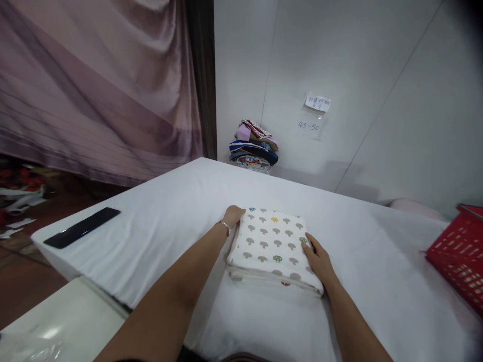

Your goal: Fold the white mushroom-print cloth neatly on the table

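Note:
A folded white cloth (269,244) printed with grey, blue, yellow and green mushrooms lies flat on the white-covered table (158,236). Several layers show along its near edge. My left hand (234,215), with a bracelet at the wrist, holds the cloth's far left corner; some of its fingertips are hidden at the edge. At the right side my right hand (320,259) grips the cloth's edge, its thumb and fingers pressed against the border.
A dark phone-like slab (83,228) lies at the table's left end. Folded fabrics (254,146) are stacked behind the far edge, against the wall. A red plastic basket (458,256) stands at the right. A pink curtain (113,85) hangs at the left; handwritten paper notes (317,103) are on the wall.

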